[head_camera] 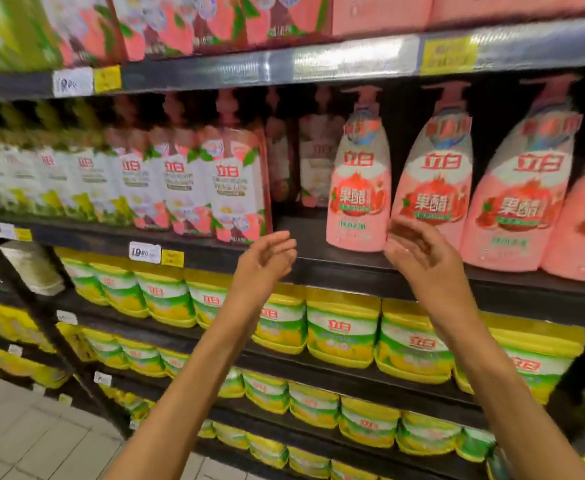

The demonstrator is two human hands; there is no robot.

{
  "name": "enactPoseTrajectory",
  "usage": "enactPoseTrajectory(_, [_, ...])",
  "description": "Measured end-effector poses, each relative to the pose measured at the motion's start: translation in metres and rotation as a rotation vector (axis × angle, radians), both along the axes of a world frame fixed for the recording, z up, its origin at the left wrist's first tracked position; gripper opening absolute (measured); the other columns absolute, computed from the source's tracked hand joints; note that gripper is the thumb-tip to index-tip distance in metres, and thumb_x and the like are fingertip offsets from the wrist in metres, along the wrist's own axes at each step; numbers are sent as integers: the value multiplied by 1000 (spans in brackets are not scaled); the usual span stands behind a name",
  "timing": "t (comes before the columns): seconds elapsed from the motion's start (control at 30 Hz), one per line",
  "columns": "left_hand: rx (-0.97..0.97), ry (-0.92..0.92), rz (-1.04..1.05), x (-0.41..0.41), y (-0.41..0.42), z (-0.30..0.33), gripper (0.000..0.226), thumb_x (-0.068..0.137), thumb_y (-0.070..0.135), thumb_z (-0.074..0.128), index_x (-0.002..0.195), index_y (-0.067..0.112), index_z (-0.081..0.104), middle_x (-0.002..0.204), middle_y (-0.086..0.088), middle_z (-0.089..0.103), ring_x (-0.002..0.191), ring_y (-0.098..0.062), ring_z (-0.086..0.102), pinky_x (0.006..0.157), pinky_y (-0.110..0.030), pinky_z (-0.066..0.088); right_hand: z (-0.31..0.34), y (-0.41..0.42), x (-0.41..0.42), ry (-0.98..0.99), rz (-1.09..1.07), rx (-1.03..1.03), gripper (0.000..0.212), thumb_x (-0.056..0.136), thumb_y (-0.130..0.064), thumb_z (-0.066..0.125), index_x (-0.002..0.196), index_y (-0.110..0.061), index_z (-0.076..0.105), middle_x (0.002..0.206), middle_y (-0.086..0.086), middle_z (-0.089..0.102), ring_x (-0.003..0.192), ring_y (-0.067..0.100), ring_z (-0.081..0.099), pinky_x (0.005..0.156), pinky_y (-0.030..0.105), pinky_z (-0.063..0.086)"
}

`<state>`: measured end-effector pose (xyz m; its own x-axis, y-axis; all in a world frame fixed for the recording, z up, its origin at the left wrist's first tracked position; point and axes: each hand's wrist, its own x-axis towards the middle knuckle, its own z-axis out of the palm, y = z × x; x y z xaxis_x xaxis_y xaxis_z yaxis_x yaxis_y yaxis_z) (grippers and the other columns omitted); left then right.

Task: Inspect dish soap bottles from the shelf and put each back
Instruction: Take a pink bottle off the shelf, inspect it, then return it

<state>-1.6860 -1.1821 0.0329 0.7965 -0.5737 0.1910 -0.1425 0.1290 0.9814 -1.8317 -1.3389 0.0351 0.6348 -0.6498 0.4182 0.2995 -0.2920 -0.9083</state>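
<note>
A row of pink pump bottles of dish soap stands on the black shelf (318, 268). The leftmost pink bottle (358, 188) is upright near the shelf's front edge. My right hand (419, 254) is raised just right of and below that bottle, fingers relaxed, holding nothing; whether it touches the bottle is unclear. My left hand (266, 261) hovers in front of the shelf edge, left of the bottle, palm turned inward and empty. A bare gap of shelf lies between the bottle and the pouches to its left.
White and pink refill pouches (235, 192) fill the left of the same shelf. Yellow-green tubs (343, 330) sit on the lower shelves. Pink cartons (214, 22) stand on the top shelf. Price tags (144, 252) hang on the shelf edges. Tiled floor (34, 434) is at lower left.
</note>
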Motion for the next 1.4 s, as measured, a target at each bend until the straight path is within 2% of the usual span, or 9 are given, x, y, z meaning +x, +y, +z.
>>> enactPoseTrajectory(0.13, [32,-100,-52,37,-71,24,60,88,5,64,140,7,35,143,-10,44,130,-15,42,107,-27,35,49,-22,58,-35,-106,-191,52,91,-5,63,138,-7,43,131,-1,53,113,-10,52,96,12,45])
enactPoseTrajectory(0.23, [126,-128,-120,61,-111,29,80,85,20,70,147,11,22,151,-5,33,136,-14,33,110,-27,29,65,-34,90,56,-214,-296,54,92,-13,63,138,-5,38,136,8,49,124,13,51,102,35,46])
enactPoseTrajectory(0.3, [175,-77,-210,74,-132,27,80,82,23,73,145,10,25,147,-8,40,131,-18,43,109,-36,37,67,-43,102,118,-306,-351,56,92,-18,63,139,-5,36,140,14,46,129,24,46,107,40,40])
enactPoseTrajectory(0.37, [253,-90,-291,81,-145,24,64,80,24,75,133,12,41,132,-8,56,114,-16,57,99,-37,48,69,-52,110,183,-356,-324,63,92,-22,63,142,-2,31,142,16,43,128,24,45,101,29,40])
enactPoseTrajectory(0.6, [202,-150,-285,96,-143,10,55,67,36,83,114,25,56,102,11,64,86,0,64,58,-10,50,81,-60,118,243,-341,-262,44,86,-40,68,110,-4,59,111,14,65,100,21,64,85,36,54])
enactPoseTrajectory(0.73, [142,-125,-379,95,-130,11,42,61,34,85,98,32,64,89,13,73,81,1,70,59,-10,52,96,-57,121,185,-218,-198,16,79,-33,78,76,-23,65,87,1,73,82,12,71,71,28,59])
enactPoseTrajectory(0.87, [89,-65,-434,94,-116,7,71,48,47,83,112,21,65,102,3,74,92,-10,70,77,-26,57,98,-51,121,125,-56,-57,26,78,-25,79,96,-9,70,70,-7,75,67,7,72,54,15,52])
enactPoseTrajectory(1.0, [67,-42,-402,80,-107,4,88,48,52,80,124,17,56,115,-5,68,99,-17,68,88,-38,55,97,-45,121,-6,-42,-17,13,82,-20,75,85,-12,65,66,-6,73,61,9,71,53,17,52])
enactPoseTrajectory(1.4, [-156,215,-569,47,-53,-10,41,65,49,78,99,26,72,101,-9,74,91,-25,72,67,-30,57,94,-29,103,8,176,203,21,90,-36,63,94,-16,69,89,6,76,82,17,73,71,28,58])
